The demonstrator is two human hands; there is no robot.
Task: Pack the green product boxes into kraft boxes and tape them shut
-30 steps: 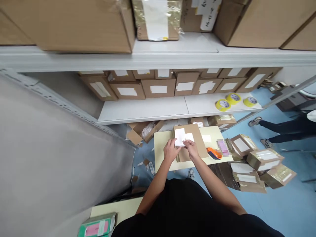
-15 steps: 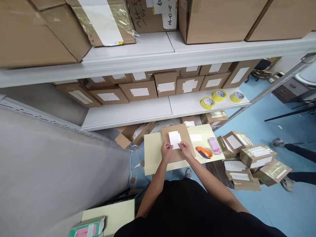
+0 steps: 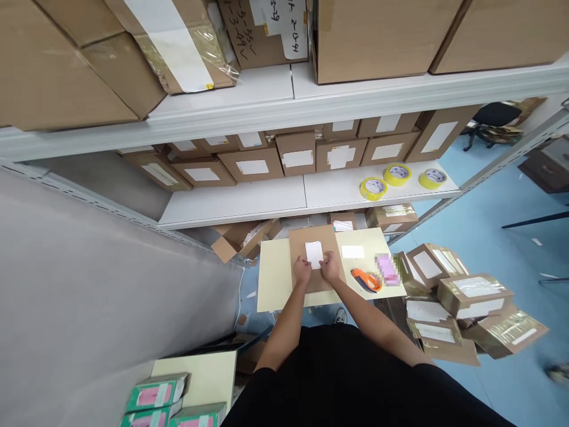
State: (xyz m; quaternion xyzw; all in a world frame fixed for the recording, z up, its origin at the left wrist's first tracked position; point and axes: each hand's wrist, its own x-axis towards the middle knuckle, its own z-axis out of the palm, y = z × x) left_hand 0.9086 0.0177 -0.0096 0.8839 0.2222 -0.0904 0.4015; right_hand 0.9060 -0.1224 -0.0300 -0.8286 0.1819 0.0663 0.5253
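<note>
A flat brown cardboard piece (image 3: 320, 237) lies on a small pale yellow table (image 3: 275, 276). Over it, a white label (image 3: 314, 254) is pinched at its lower edge by both hands. My left hand (image 3: 302, 271) grips the label's lower left corner and my right hand (image 3: 331, 267) grips the lower right corner. A second white label (image 3: 352, 251) lies on the table to the right. An orange tape dispenser (image 3: 365, 280) and a pink packet (image 3: 387, 268) rest near the table's right edge.
White metal shelving (image 3: 275, 201) stands behind the table, with rows of labelled cardboard boxes (image 3: 297, 157) and three yellow tape rolls (image 3: 397, 174). Taped parcels (image 3: 471, 296) are piled on the blue floor at right. Green and pink boxes (image 3: 155, 394) sit at lower left. A grey wall is at left.
The label has come down closer to the cardboard and my two hands have drawn nearer together on it. The view shifted left; the other person's legs at right left the frame.
</note>
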